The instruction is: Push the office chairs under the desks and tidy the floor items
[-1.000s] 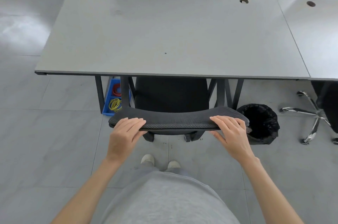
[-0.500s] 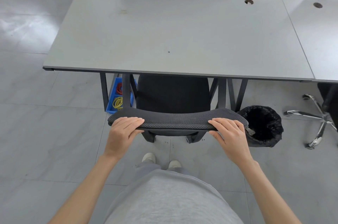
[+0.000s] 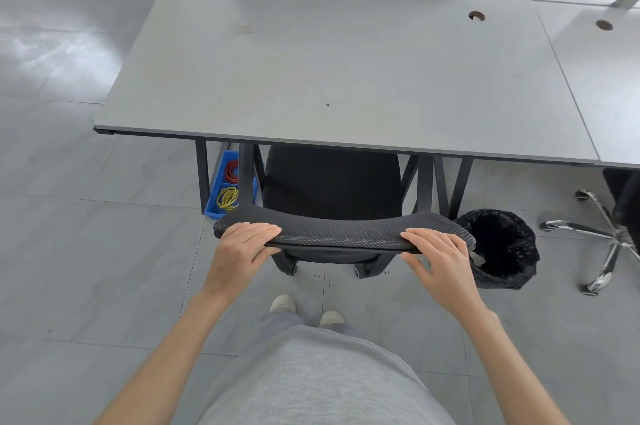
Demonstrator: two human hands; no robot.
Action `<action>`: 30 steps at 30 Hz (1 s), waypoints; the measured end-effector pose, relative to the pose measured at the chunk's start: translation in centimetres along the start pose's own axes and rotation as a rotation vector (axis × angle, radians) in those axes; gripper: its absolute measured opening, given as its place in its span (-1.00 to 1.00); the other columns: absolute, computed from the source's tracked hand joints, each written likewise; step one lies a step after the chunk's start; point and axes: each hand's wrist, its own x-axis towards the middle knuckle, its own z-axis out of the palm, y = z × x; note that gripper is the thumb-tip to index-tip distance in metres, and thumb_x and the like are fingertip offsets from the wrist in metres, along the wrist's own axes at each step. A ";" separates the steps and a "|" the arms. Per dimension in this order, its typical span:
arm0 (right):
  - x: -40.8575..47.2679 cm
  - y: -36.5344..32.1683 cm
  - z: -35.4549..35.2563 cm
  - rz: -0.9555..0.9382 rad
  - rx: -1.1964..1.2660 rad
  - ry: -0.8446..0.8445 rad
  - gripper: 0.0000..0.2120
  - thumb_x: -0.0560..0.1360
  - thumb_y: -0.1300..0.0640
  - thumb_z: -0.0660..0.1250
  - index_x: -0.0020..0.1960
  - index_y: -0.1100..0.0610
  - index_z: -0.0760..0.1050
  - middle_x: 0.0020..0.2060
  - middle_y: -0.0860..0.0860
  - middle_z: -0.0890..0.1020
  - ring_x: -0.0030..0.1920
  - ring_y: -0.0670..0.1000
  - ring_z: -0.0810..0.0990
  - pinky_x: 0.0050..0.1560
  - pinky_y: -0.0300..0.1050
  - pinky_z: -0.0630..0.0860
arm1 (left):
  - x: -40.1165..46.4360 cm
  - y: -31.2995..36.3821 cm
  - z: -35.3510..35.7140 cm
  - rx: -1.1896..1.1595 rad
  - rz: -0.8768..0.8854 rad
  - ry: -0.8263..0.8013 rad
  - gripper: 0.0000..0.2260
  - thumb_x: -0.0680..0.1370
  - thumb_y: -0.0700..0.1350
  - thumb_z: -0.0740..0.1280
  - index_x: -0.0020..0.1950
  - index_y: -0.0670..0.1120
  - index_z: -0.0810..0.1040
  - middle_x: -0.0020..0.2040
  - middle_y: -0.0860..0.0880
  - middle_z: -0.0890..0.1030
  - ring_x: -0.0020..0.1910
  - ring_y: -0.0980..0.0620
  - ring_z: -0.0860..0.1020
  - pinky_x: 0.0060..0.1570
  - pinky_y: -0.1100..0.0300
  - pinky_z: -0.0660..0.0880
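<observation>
While no writing shows, left hand and right hand grip the chair backrest

No readable text, labels, brands, nos. or signs anywhere in view.

The black office chair's mesh-cloth backrest looks rough and matt, the grey desk top smooth and matt, the neighbouring chair's chrome metal base at three o'clock glossy.
</observation>
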 end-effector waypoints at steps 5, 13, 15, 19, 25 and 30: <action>1.7 -6.2 -1.2 -0.029 0.421 -0.109 -0.63 0.47 0.04 0.23 0.26 0.06 0.47 0.20 -0.14 0.52 0.26 -0.21 0.40 0.28 -0.42 0.24 | -2.0 2.0 -2.4 -0.305 -0.236 0.131 -0.70 0.45 -0.18 0.37 0.18 -0.19 0.55 0.11 -0.07 0.62 0.11 0.11 0.56 0.14 0.30 0.44; 5.3 -19.4 5.2 0.036 0.910 -0.666 -0.71 0.53 0.27 0.21 0.20 0.03 0.49 0.14 -0.10 0.59 0.16 -0.24 0.52 0.18 -0.38 0.41 | -11.7 0.5 -3.8 -0.874 -1.035 0.525 -0.83 0.57 -0.13 0.23 0.08 0.05 0.56 -0.10 0.20 0.68 0.00 0.17 0.61 0.05 0.37 0.49; 5.9 -21.9 7.8 0.043 0.834 -0.790 -0.69 0.54 0.30 0.20 0.16 -0.05 0.46 0.12 -0.11 0.58 0.09 -0.36 0.51 0.15 -0.44 0.40 | -14.4 -1.3 -4.6 -0.896 -1.121 0.561 -0.81 0.58 -0.17 0.21 0.03 0.07 0.56 -0.09 0.21 0.67 -0.01 0.14 0.61 0.03 0.35 0.50; 7.3 -26.3 12.3 0.080 0.718 -0.923 -0.71 0.55 0.29 0.19 0.22 0.08 0.48 0.12 -0.07 0.58 -0.02 -0.48 0.48 0.02 -0.57 0.37 | -17.9 -5.4 -7.0 -0.898 -1.213 0.648 -0.79 0.58 -0.19 0.18 0.01 0.06 0.56 -0.07 0.17 0.67 0.01 0.14 0.60 0.04 0.36 0.48; 10.9 -32.8 15.2 0.038 0.677 -0.960 -0.71 0.55 0.27 0.21 0.20 0.00 0.49 0.06 -0.21 0.58 0.08 -0.38 0.49 0.03 -0.53 0.39 | -17.7 -13.6 -12.9 -0.894 -1.195 0.771 -0.85 0.54 -0.09 0.23 0.05 0.06 0.55 -0.10 0.14 0.68 0.01 0.20 0.60 0.05 0.40 0.47; 16.5 -38.8 18.3 0.009 0.722 -0.982 -0.71 0.55 0.26 0.20 0.19 -0.04 0.46 0.05 -0.22 0.59 0.09 -0.31 0.52 0.07 -0.46 0.43 | -15.2 -21.7 -16.8 -0.895 -1.196 0.821 -0.81 0.58 -0.19 0.19 0.08 0.00 0.55 -0.13 0.23 0.67 -0.03 0.20 0.61 0.03 0.39 0.49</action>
